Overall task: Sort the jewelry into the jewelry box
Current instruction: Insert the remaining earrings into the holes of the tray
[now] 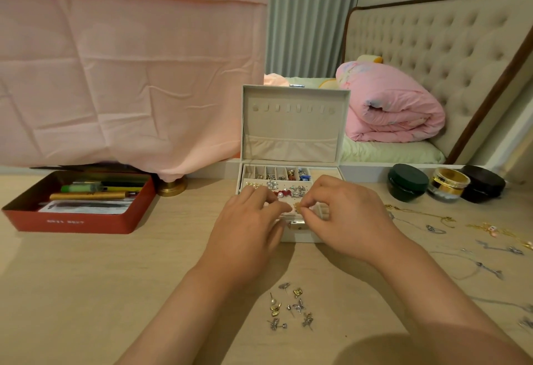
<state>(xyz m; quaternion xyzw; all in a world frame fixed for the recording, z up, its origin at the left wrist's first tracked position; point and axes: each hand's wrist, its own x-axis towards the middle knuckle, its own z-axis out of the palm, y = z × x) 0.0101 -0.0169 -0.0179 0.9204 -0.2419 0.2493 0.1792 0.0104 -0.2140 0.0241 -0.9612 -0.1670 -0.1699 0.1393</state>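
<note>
A white jewelry box (294,122) stands open on the desk, lid upright, its tray holding several earrings and rings. Both hands hover over the front of the tray. My right hand (346,217) pinches a small gold earring (297,206) between thumb and forefinger. My left hand (248,223) has its fingertips curled right beside that earring; whether they touch it I cannot tell. A loose pile of stud earrings (291,307) lies on the desk between my forearms. Several necklaces (461,237) are spread on the desk to the right.
A red tin (69,221) with pens sits at the left. Three cosmetic jars (444,184) stand at the back right. A brass lamp base (172,187) sits under a pink cloth behind the tin. A bed with a pink duvet lies beyond the desk.
</note>
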